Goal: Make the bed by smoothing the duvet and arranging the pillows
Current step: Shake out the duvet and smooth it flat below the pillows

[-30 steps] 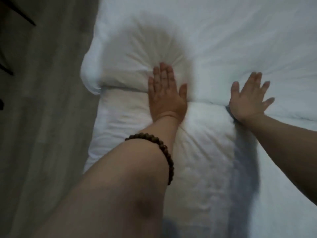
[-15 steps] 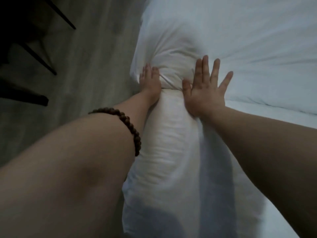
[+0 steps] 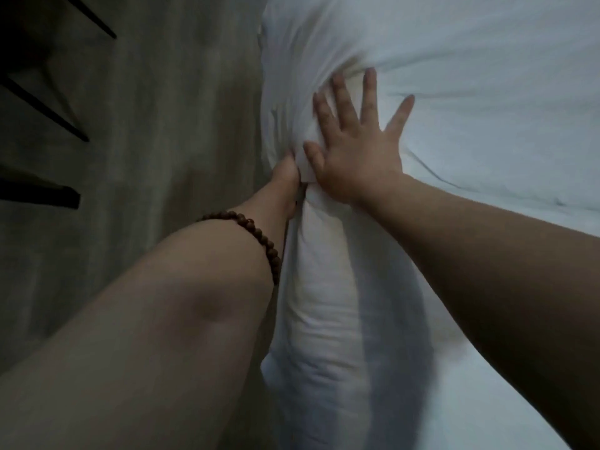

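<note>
The duvet (image 3: pixel 487 76) is seen as plain white with a cool bluish cast. The pillow (image 3: pixel 324 287) is shown in a warmer, creamy white, crossed by grey shadow along its right side. The bracelet (image 3: pixel 264 245) is made up of dark brown beads. The floor (image 3: pixel 168 125) is coloured grey-brown and streaked with paler bands, perhaps wood grain. The thin legs (image 3: pixel 45 107) are black.

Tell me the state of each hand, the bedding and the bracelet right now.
white bedding, bunched and creased where the two hands meet at the bed's edge.
left hand, against the side of the bedding, fingers hidden behind it, grip unclear.
right hand, fingers spread and straight, pressing flat on the bedding.
bead bracelet, worn on the left forearm.
</note>
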Demonstrator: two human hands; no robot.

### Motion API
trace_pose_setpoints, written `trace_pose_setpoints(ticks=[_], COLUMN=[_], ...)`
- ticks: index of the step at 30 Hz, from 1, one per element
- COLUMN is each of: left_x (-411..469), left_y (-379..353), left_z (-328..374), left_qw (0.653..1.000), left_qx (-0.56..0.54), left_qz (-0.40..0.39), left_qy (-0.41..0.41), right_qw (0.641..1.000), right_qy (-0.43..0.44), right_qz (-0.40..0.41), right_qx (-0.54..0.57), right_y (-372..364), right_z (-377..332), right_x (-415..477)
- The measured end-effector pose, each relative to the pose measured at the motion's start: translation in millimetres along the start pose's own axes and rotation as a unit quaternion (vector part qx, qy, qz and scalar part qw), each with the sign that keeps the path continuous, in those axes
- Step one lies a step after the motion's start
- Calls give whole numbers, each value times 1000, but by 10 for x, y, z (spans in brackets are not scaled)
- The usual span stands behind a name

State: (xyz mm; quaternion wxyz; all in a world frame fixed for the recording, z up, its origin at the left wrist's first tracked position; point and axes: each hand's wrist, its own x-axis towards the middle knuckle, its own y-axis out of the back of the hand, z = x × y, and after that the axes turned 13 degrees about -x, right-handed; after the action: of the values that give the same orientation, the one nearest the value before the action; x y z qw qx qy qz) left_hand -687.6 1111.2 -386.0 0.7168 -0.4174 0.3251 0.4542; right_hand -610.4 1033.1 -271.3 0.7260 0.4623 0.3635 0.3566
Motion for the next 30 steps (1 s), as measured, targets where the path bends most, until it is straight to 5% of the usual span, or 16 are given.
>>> trace_pose_setpoints(ticks=[8,16,30], left_x=[719,1130,567], left_y=[570,1216,1982], left_z=[292,807,2264], left_qw=[984,946,972], left_qx=[-145,-312,-197], left_qz=[-5,-20,-72], left_qy=[102,89,105], right_qw=[996,989,971], right_qy=[-58,-82,-204], right_qz=[15,-16,-113], right_qx=[-70,-123,-59], right_y=[-132,-150,216], right_z=[-258,-328,-840], right_x=[91,126,342])
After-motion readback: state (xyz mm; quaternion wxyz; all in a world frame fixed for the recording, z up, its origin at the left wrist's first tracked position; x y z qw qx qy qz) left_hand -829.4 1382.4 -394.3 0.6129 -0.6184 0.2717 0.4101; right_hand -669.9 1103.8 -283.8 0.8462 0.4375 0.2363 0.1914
